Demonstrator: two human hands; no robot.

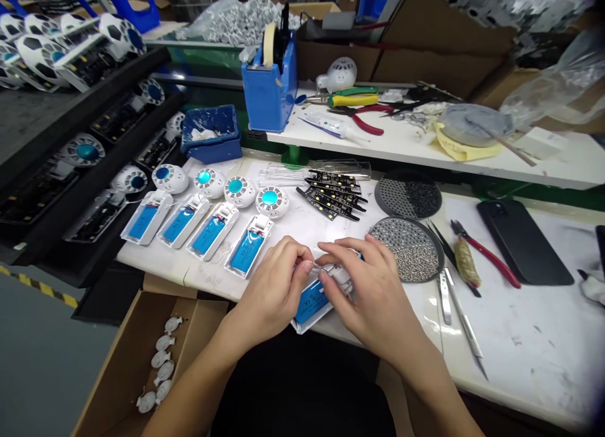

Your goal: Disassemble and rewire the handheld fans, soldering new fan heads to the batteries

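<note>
My left hand (278,284) is closed in a pinch, with what looks like a thin wire (317,266) at its fingertips. Close against it, my right hand (366,276) curls over a white fan unit (339,277), thumb and fingers on it. That unit joins a white case with a blue battery (311,303) at the table's front edge; part of it is hidden under my hands. To the left stand several similar units in a row, each a blue battery case (246,251) with a round fan head (271,201).
Black LED strips (333,194) lie behind my hands. Right of them are round dishes of dark screws (409,194) and silver screws (411,251), tweezers (445,297), a craft knife (466,320), red-handled cutters (489,254) and a phone (524,241). A cardboard box (113,367) stands below left.
</note>
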